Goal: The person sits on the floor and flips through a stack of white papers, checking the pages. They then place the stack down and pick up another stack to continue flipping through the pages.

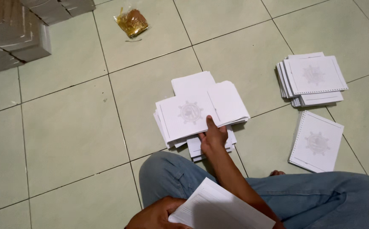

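1. The paper pile (193,112) lies on the tiled floor (65,127) directly in front of the seated person's knees. It consists of white sheets, loosely fanned; the top sheet bears a faint grey round emblem and a dotted border.
2. The right hand (213,136) rests on the near edge of the paper pile. One finger is extended flat onto the top sheet; the other fingers are curled at the edge of the pile.
3. The left hand (157,215) is at the bottom of the view, over the lap. Its fingers are closed around the edge of a bundle of sheets (218,208), white with faint printed lines.
4. A second stack (314,78) of the same sheets lies to the right, well apart from the pile.
5. A single booklet (317,142) lies just below that stack.
6. A yellow plastic packet (132,22) lies at the top of the view.
7. Grey cartons (10,34) occupy the top left corner.
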